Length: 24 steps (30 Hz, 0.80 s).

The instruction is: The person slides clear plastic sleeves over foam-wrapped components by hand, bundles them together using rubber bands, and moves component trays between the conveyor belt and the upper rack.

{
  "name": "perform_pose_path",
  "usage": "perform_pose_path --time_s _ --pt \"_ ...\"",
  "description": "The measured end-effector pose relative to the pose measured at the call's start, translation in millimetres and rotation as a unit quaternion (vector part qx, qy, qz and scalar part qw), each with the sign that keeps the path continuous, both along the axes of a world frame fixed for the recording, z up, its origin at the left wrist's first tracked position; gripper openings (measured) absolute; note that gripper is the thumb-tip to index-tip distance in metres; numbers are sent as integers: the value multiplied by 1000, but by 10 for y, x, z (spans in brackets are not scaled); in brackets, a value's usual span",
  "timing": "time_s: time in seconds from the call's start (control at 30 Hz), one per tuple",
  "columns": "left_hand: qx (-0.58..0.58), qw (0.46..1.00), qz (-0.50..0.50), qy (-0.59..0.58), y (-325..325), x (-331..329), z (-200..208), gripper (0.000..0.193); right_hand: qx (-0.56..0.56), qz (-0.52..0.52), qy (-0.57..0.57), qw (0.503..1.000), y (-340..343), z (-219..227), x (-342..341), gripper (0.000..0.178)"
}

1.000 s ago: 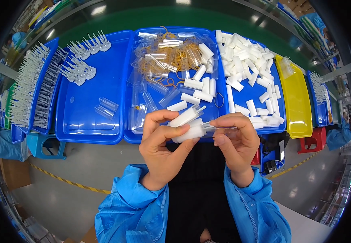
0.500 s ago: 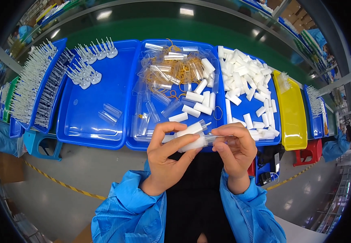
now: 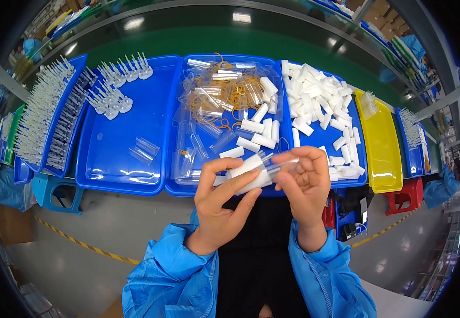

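I have the left hand (image 3: 224,193) clamped on two white pieces (image 3: 244,166), thumb below and fingers above, and in my view they sit over the front edge of the middle tray (image 3: 185,189), toward its right corner. The right hand (image 3: 301,185) is raised just right of them, its fingers and thumb curved about a clear sleeve (image 3: 285,167) at the right end of the pieces. Blur there keeps me from telling whether those fingers are tight on it or loose. The hands are close together, with blue cuffs at both wrists.

Inside the middle tray I see a tangle of orange-brown rubber bands (image 3: 233,96) toward the back, with shiny clear tubes (image 3: 208,100) among it and loose white blocks (image 3: 263,141) toward the right side. Left of the middle tray, a blue tray (image 3: 129,116) carries pronged pale parts (image 3: 108,100) at its back and two clear tubes near its front right. Further left of the middle tray, a tilted blue bin (image 3: 79,69) stands beside a dense mass of prongs (image 3: 44,119).

Directly right of the middle tray, another blue tray (image 3: 312,139) holds a heap of white blocks. Beyond that, farther right of the middle tray, I make out a yellow tray (image 3: 382,148) with a crumpled clear bag (image 3: 369,103) toward its back.
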<state>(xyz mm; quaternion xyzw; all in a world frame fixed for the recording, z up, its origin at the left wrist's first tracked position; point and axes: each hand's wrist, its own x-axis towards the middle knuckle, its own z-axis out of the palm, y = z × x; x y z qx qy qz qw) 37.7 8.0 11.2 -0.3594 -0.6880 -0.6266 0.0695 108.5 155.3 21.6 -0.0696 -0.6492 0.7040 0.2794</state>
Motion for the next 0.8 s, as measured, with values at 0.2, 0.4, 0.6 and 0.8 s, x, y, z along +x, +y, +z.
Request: perform_pose_path --time_s 0.2,0.4,0.6,0.8 --pt "6 999 25 19 31 56 -103 38 68 -50 43 995 -138 -48 -46 45" --pt "21 999 1 25 35 59 -132 36 -44 -22 17 999 33 -89 -21 35" --pt "37 997 -22 -66 15 78 -180 35 -38 -12 0 999 121 -112 7 37" --pt "18 981 103 162 131 49 -166 43 242 -93 3 966 -175 -56 -39 87"
